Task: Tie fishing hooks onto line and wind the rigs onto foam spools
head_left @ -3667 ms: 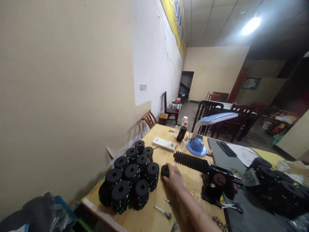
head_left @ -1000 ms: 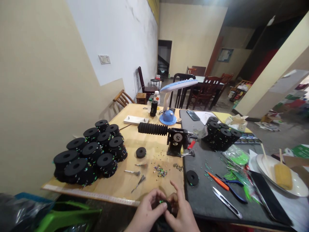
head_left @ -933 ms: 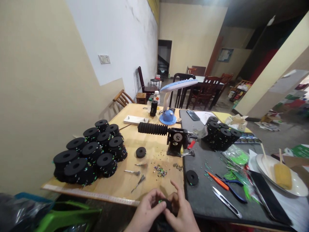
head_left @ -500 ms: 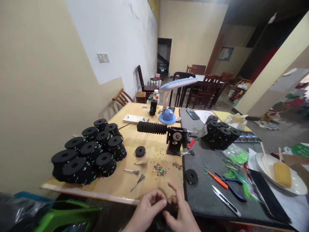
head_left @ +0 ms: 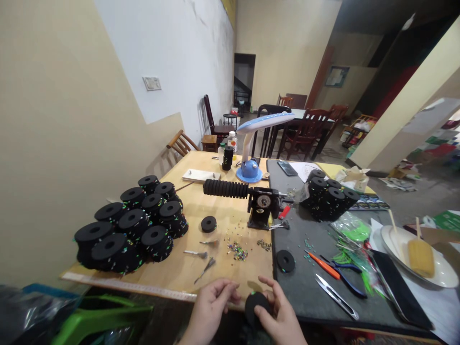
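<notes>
At the table's front edge, my right hand [head_left: 283,314] grips a round black foam spool [head_left: 256,306], thumb across its face and a green speck at its top rim. My left hand [head_left: 214,302] is just left of it, apart from the spool, thumb and fingers pinched together. Whatever may be between those fingertips is too small to make out. Beyond the hands lie a pile of small coloured beads [head_left: 237,251] and several small brushes [head_left: 205,269]. Single foam spools lie on the wood [head_left: 209,224] and on the grey mat [head_left: 285,261].
Stacked foam spools [head_left: 132,220] fill the left side; more stacks [head_left: 327,196] stand at the right back. A black clamp device [head_left: 261,206] holds a row of foam discs [head_left: 225,189] near a blue lamp [head_left: 249,171]. Pliers [head_left: 350,282], tweezers [head_left: 336,297] and a plate [head_left: 440,273] are right.
My hands have drawn apart: the left has moved slightly left, off the spool, and the right has shifted right with it. More of the spool's face now shows.
</notes>
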